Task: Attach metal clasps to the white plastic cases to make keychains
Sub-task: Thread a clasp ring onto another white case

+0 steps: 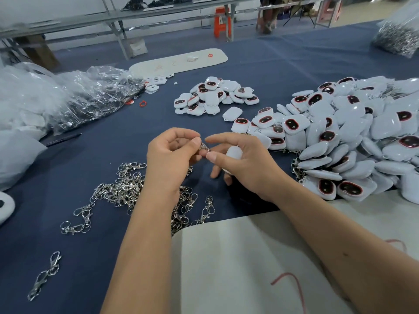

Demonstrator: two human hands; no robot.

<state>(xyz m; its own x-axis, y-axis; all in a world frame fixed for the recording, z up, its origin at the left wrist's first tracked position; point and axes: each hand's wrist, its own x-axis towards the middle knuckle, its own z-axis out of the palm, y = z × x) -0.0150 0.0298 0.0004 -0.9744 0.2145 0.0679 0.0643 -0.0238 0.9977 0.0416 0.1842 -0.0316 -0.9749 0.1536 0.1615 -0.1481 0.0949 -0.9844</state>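
Right now the joining step is in hand, by my reading; the left hand [172, 152] pinches a metal clasp [204, 147] between thumb and forefinger, its other fingers curled, while the right hand [240, 162] cradles a white plastic case [234, 154] in its curled lower fingers, with thumb and forefinger reaching toward the clasp's tip; whether the clasp's ring has yet passed through the case's loop I cannot tell, since the fingers hide that spot.

Clasp and case sit at the centre of the view, raised above the blue surface [260, 64]; at seven o'clock from the hands lies a tangle of loose clasps [127, 191], with a stray pair of clasps [45, 274] further out at the same bearing; at three o'clock a large heap of cases [353, 137] spreads wide, some with metal links showing at its near edge, which suggests finished pieces; at twelve o'clock a smaller pile of cases [215, 96] waits, probably unfitted; at ten o'clock crumpled clear bags [86, 96] rest; a pale cloth [249, 264] lies at five o'clock beneath the forearms.

The next move likely calls for fine fingertip work: steadying the case, opening the ring, threading it through the small loop; a slip would drop the clasp among the others.
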